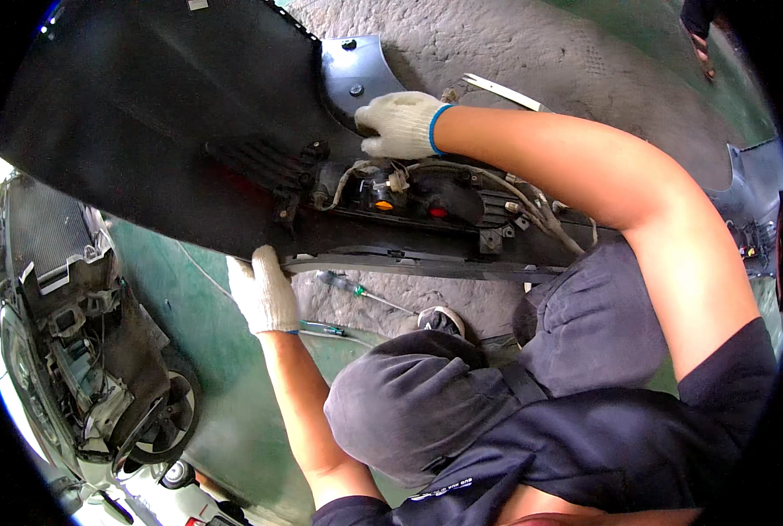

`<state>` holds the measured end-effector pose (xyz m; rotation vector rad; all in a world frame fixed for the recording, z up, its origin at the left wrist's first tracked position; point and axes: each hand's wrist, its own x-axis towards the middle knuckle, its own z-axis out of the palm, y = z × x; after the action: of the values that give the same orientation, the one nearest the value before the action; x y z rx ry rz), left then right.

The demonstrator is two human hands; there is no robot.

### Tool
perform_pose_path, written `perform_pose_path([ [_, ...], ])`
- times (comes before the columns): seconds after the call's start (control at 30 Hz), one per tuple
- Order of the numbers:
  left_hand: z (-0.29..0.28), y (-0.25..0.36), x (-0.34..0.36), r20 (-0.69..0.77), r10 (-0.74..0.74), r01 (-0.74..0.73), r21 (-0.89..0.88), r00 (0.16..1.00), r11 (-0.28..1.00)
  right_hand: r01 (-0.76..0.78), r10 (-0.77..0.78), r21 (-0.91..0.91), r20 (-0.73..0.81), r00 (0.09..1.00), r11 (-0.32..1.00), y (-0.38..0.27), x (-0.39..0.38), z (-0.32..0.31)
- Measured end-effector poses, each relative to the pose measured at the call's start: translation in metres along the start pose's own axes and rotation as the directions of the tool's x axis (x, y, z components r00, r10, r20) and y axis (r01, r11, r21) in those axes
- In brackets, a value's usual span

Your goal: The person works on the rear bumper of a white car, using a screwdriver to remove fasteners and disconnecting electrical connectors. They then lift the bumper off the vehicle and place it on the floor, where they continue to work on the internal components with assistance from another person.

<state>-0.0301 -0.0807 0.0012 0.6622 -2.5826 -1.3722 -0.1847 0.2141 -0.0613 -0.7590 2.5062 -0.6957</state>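
Note:
A large black car bumper (146, 96), its inner side facing me, stretches from the upper left across my knees. My left hand (264, 291), in a white knitted glove, is closed round its near edge. In a matching glove with a blue cuff, my right hand (400, 124) grips the far edge with curled fingers, beside a silver-blue painted section (354, 68). Between my hands, a lamp unit (409, 200) with orange and red spots is set in the bumper. A wiring harness (538, 209) runs from it to the right.
A screwdriver (343, 282) with a green-and-clear handle lies on the grey mat below the bumper. Near it is another green-handled tool (323, 330). A car with its front stripped (85, 342) stands at left. A white strip (501, 91) lies beyond my right arm. Someone's hand (703, 54) shows at upper right.

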Motion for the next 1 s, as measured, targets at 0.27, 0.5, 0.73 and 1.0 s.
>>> perform_pose_path([
  [0.27,0.006,0.005,-0.013,-0.050,-0.127,0.126,-0.022,0.991,0.992,-0.003,-0.005,0.129,0.057,0.998,0.992,0.000,0.001,0.016],
  [0.5,0.006,-0.014,-0.017,-0.092,-0.182,0.186,0.029,0.979,0.982,0.091,-0.088,0.089,-0.042,0.995,0.992,-0.004,0.004,0.035],
  [0.73,0.012,-0.017,-0.020,-0.095,-0.160,0.164,0.040,0.983,0.986,0.174,-0.162,0.067,-0.161,0.974,0.982,-0.017,0.005,0.038],
  [1.0,0.008,-0.019,-0.019,-0.072,-0.123,0.124,0.007,0.990,0.992,0.415,-0.421,-0.076,-0.228,0.878,0.907,-0.064,0.028,0.054],
])
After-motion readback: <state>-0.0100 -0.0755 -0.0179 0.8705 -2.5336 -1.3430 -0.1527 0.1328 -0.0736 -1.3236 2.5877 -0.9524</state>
